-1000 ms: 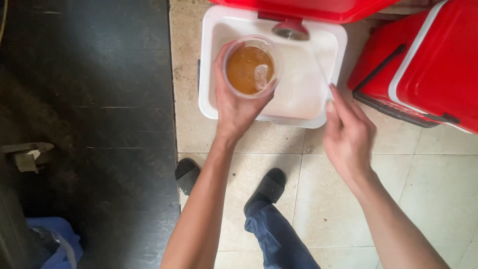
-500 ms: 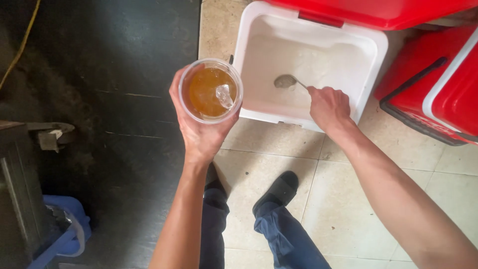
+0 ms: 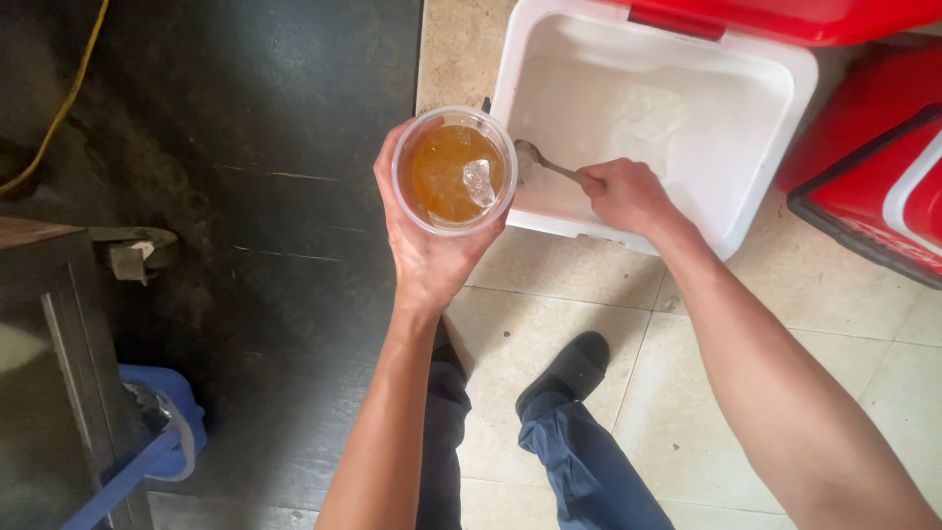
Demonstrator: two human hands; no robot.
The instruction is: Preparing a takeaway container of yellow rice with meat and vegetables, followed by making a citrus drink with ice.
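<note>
Above the tiled floor, a cup (image 3: 454,170) of amber drink with one ice cube is held in the left hand (image 3: 424,245); a spoon (image 3: 546,164), gripped by the right hand (image 3: 628,194), is lifted from the cooler (image 3: 756,186) toward it. More ice may be needed.

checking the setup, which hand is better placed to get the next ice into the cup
Right. The right hand already grips the spoon inside the cooler, its bowl beside the cup. The left hand is busy holding that cup.

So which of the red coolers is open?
The white-lined cooler directly ahead, where the right hand holds a spoon. The second red cooler, far right, is shut.
</note>
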